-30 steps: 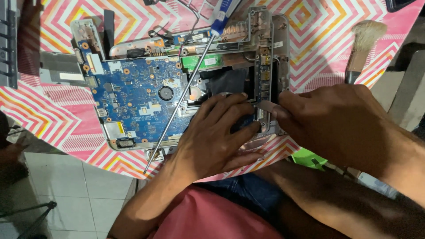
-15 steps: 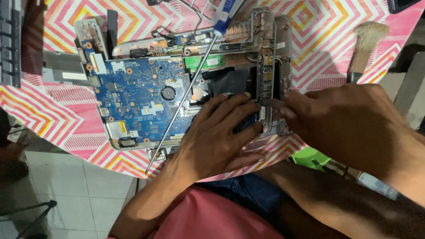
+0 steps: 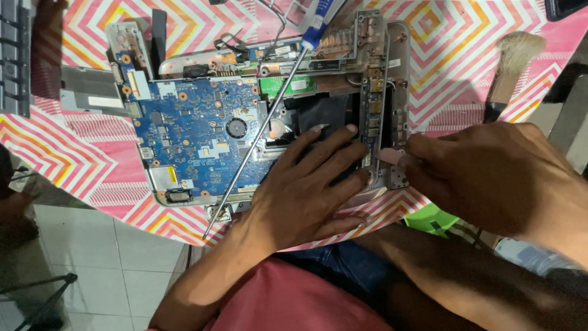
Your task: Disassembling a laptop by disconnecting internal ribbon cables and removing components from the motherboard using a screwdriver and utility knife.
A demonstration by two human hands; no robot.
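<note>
Left hand [image 3: 306, 190] lies flat, steadying the laptop chassis [image 3: 392, 79]; right hand [image 3: 490, 171] pinches its edge. Advise gentle, even prying.

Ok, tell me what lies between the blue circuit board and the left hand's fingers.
In the head view, a long thin metal screwdriver shaft runs slantwise between the blue circuit board and the left hand, which lies flat on the black patch.

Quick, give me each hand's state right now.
Left hand: open, flat on the opened laptop chassis, holding nothing.
Right hand: fingertips pinched at the chassis edge; what it holds cannot be told.
</note>
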